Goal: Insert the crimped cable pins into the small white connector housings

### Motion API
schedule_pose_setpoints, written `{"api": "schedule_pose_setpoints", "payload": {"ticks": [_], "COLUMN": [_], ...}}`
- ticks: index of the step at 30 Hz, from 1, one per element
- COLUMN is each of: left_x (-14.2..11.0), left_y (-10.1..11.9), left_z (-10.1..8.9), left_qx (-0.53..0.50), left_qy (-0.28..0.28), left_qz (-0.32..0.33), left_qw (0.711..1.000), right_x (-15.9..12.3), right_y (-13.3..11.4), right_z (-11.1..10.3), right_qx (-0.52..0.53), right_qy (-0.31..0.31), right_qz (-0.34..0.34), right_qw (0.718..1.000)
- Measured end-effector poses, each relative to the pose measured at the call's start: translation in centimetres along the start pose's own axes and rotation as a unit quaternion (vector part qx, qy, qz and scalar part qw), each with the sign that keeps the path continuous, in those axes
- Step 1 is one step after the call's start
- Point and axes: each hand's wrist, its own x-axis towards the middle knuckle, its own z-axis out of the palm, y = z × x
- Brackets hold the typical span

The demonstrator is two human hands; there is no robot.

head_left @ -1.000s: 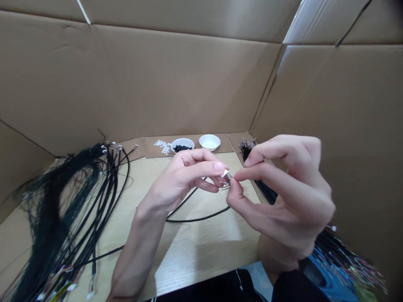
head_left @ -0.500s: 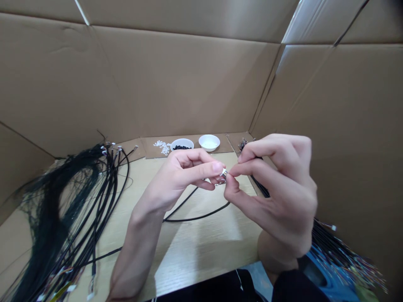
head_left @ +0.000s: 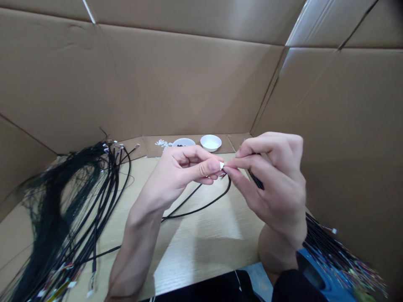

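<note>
My left hand (head_left: 179,176) pinches a small white connector (head_left: 222,165) between thumb and forefinger above the wooden table (head_left: 201,239). My right hand (head_left: 273,184) meets it from the right, its thumb and forefinger closed on the fine wire ends of a black cable (head_left: 201,205). That cable loops down from the fingers and runs left across the table. The wire tips are mostly hidden by my fingertips.
A big pile of black cables (head_left: 63,218) lies on the left. Another cable bundle (head_left: 330,251) with coloured ends runs along the right wall. At the back stand a bowl of black parts (head_left: 183,143), a white bowl (head_left: 210,142) and loose white connectors (head_left: 163,144). Cardboard walls (head_left: 189,75) enclose the table.
Both hands have drifted slightly left and up and drawn closer together. The right fingers now press against the connector, and the cable loop has lifted with them.
</note>
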Motion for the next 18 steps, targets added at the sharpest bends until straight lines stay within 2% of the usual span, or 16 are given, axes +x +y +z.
{"api": "schedule_pose_setpoints", "payload": {"ticks": [4,7,10,13,15,16,18], "left_x": [0.0,-0.1,-0.1,0.0,0.2,0.2,-0.2], "left_y": [0.4,0.6,0.4,0.1,0.0,0.1,0.4], "left_z": [-0.3,-0.6,-0.7,-0.3,0.3,0.5,1.0], "left_qx": [-0.039,-0.041,-0.031,-0.001,0.055,0.091,0.160], "left_qy": [0.019,0.026,0.012,0.013,0.048,0.083,0.157], "left_qz": [-0.002,-0.002,-0.001,0.029,0.065,0.089,0.129], "left_qw": [0.999,0.999,0.999,0.999,0.995,0.988,0.966], "right_x": [0.1,0.1,0.0,0.0,0.0,0.0,-0.1], "right_y": [0.2,0.2,0.4,1.0,1.4,1.7,2.2], "right_z": [0.0,0.0,0.0,0.4,1.0,1.5,2.6], "right_qx": [0.138,0.249,0.344,0.409,0.448,0.465,0.491], "right_qy": [-0.007,-0.029,-0.095,-0.198,-0.243,-0.249,-0.210], "right_qz": [0.066,0.136,0.195,0.234,0.247,0.252,0.278], "right_qw": [0.988,0.958,0.914,0.859,0.824,0.811,0.799]}}
